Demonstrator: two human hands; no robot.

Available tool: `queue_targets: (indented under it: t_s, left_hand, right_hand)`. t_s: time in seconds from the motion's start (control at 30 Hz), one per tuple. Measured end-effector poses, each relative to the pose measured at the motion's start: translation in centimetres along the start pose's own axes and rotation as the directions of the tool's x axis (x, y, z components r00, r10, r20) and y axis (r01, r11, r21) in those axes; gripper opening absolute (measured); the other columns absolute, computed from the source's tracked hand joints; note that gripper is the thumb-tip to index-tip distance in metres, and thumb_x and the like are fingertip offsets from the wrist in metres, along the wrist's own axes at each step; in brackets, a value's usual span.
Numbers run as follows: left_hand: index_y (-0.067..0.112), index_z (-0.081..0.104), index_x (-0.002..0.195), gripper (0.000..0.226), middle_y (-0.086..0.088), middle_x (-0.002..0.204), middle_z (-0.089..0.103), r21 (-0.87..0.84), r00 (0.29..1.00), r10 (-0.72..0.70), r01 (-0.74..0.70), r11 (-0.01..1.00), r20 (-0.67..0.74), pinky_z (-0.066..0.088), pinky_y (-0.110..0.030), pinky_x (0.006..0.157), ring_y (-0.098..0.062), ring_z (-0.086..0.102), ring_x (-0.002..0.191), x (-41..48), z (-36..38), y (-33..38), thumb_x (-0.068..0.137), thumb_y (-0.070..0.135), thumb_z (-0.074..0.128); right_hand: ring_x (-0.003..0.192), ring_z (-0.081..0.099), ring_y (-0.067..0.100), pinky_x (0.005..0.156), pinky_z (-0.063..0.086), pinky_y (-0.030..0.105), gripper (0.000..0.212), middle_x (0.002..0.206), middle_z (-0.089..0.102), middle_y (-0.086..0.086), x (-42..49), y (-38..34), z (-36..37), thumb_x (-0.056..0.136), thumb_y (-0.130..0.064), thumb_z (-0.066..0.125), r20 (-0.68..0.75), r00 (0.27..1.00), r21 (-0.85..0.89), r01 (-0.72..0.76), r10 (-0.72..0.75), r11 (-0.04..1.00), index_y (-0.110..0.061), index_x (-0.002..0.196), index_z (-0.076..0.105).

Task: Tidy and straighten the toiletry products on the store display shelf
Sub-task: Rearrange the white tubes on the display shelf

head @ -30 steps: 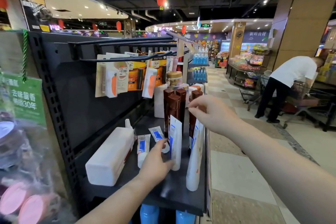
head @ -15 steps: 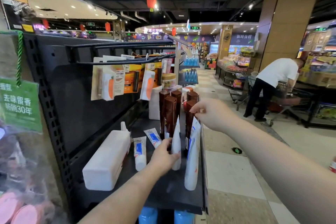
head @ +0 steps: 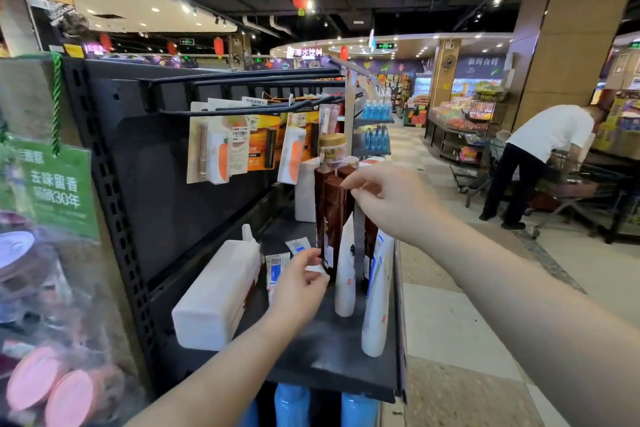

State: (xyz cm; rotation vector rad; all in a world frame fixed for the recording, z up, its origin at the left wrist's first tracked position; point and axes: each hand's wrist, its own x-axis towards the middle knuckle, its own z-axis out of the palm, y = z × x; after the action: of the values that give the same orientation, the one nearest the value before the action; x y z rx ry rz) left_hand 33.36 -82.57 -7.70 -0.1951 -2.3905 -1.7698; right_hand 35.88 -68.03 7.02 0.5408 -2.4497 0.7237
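While reaching in over the black display shelf, pinching the white cap end of a small blue-labelled tube between the thumb and curled fingers of the left hand, with that tube lying flat on the shelf. Pinching, with thumb and forefinger of the right hand, the top of a thin grey upright strip, other fingers loosely curled; unable to tell the strip's nature. Holding it among the tall brown bottles, just behind a white tube standing cap-down and a larger white tube at the shelf's outer edge. Working just right of a second small tube lying flat and a big white bottle lying on its side near the back panel. Reaching below carrot-printed carded packs hanging from black peg hooks. Sharing the aisle, well apart, with a person in a white shirt bending forward.
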Motion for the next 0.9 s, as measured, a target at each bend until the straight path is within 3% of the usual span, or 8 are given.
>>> queue_targets:
  t_s: [0.07,0.17,0.37,0.5,0.7,0.77,0.83,0.9]
  left_hand:
    - [0.028,0.060,0.094,0.022,0.008,0.087,0.062,0.015,0.988,0.077,-0.076,0.997,-0.133,0.044,-0.010,0.063,-0.008,0.058,0.076,-0.7,-2.6,0.3,0.085,0.008,0.058]
    - [0.032,0.060,0.083,0.017,0.007,0.083,0.064,0.040,0.956,0.109,-0.102,0.994,-0.273,0.044,-0.015,0.062,-0.001,0.059,0.072,-1.8,-6.8,1.0,0.086,0.015,0.060]
    - [0.026,0.058,0.088,0.019,0.001,0.098,0.062,0.129,0.945,0.082,-0.043,0.991,-0.317,0.041,-0.023,0.074,-0.009,0.055,0.079,-3.5,-11.6,1.2,0.083,0.008,0.058]
    - [0.023,0.058,0.095,0.019,0.000,0.103,0.061,0.144,0.951,0.058,-0.015,0.989,-0.304,0.040,-0.013,0.068,-0.005,0.054,0.078,-4.4,-12.0,0.3,0.083,0.009,0.059]
    - [0.016,0.060,0.101,0.019,0.001,0.103,0.059,0.170,0.956,0.063,-0.014,0.985,-0.285,0.038,-0.004,0.064,-0.001,0.052,0.072,-4.5,-12.4,0.0,0.084,0.009,0.059]
    - [0.016,0.060,0.101,0.018,0.001,0.100,0.060,0.178,0.960,0.059,-0.010,0.984,-0.273,0.037,-0.004,0.062,-0.002,0.052,0.071,-4.5,-12.3,0.0,0.084,0.011,0.060]
    - [0.020,0.059,0.095,0.014,0.005,0.096,0.060,0.157,0.966,0.049,-0.009,0.988,-0.253,0.039,-0.004,0.063,-0.003,0.053,0.072,-4.5,-11.8,0.2,0.084,0.012,0.060]
    - [0.026,0.056,0.090,0.015,0.007,0.096,0.060,0.127,0.973,0.037,-0.007,0.992,-0.230,0.045,-0.016,0.072,-0.006,0.055,0.073,-4.4,-10.9,0.4,0.083,0.014,0.062]
  right_hand:
    - [0.076,0.049,-0.011,0.070,0.034,0.006,0.025,0.089,0.057,-0.018,-0.3,-2.8,1.5,0.087,-0.013,0.051,0.015,0.996,0.084,0.083,-0.084,0.993,-0.024,0.100,0.070]
    - [0.092,0.057,0.006,0.081,0.045,0.021,0.025,0.101,0.063,-0.009,-0.7,-5.5,5.5,0.088,-0.014,0.049,0.092,0.993,0.143,0.055,-0.068,0.988,-0.024,0.099,0.069]
    - [0.102,0.059,0.028,0.080,0.048,0.032,0.020,0.109,0.063,0.007,-0.8,-3.9,14.7,0.086,-0.030,0.054,0.367,0.885,-0.175,-0.238,0.287,0.955,-0.018,0.100,0.060]
    - [0.110,0.055,0.023,0.083,0.040,0.030,0.061,0.116,0.061,0.004,-2.3,-1.6,19.3,0.075,-0.061,0.059,0.454,0.759,-0.312,-0.355,0.467,0.881,-0.016,0.116,0.051]
    - [0.107,0.058,0.029,0.080,0.044,0.027,0.047,0.119,0.059,0.010,-3.7,0.2,19.9,0.083,-0.038,0.050,0.358,0.691,-0.216,-0.593,0.628,0.776,-0.012,0.122,0.050]
    - [0.090,0.065,0.031,0.075,0.054,0.034,0.047,0.106,0.063,0.016,-4.0,0.4,19.0,0.086,-0.033,0.047,0.368,0.634,0.029,-0.739,0.680,0.673,-0.006,0.125,0.048]
    - [0.068,0.066,0.029,0.061,0.057,0.038,0.040,0.089,0.063,0.017,-4.5,0.1,18.0,0.091,-0.023,0.047,0.446,0.555,0.441,-0.819,0.702,0.368,-0.006,0.127,0.044]
    - [0.062,0.062,0.025,0.053,0.052,0.034,0.033,0.082,0.062,0.017,-5.1,-0.7,16.8,0.094,-0.021,0.045,0.535,0.505,0.647,-0.761,0.677,0.055,-0.005,0.123,0.045]
